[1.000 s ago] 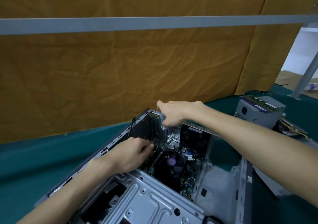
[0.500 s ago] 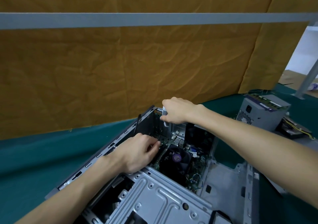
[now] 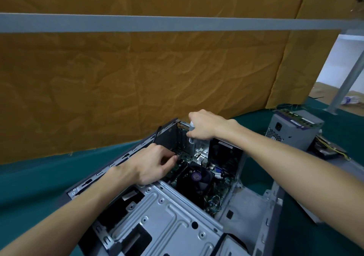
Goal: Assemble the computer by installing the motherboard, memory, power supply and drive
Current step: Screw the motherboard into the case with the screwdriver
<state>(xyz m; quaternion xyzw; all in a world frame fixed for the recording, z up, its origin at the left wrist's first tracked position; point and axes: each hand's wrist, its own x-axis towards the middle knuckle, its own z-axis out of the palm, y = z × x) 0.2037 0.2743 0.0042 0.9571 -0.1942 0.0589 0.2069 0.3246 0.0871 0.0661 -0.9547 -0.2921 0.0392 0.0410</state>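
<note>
**Both hands inside the open case, over the motherboard**

Since the frame a second ago: the right hand (image 3: 204,126) has drawn a little back from the case's far rim and sits closer over the rear bay; the left hand (image 3: 151,164) has stayed at the board's left edge, fingers now curled tighter.

Motherboard (image 3: 213,200) lies flat in the bottom of the open computer case (image 3: 163,216), its black fan cooler (image 3: 197,177) with a purple centre label near the middle. The left hand sits just left of the cooler, fingertips pinched together low over the green board; what they pinch, if anything, is too small to tell. The right hand is above and beyond the cooler, at the case's rear wall, fingers wrapped round a pale, upright screwdriver handle (image 3: 191,132) that points down into the case.

Outward: the grey drive cage forms the near part of the case. The power supply (image 3: 291,128) stands on the green table cover (image 3: 39,179), well apart to the right, with a memory stick (image 3: 295,117) lying on top. An orange cloth backdrop (image 3: 137,78) hangs behind, crossed by a grey bar (image 3: 157,23).
</note>
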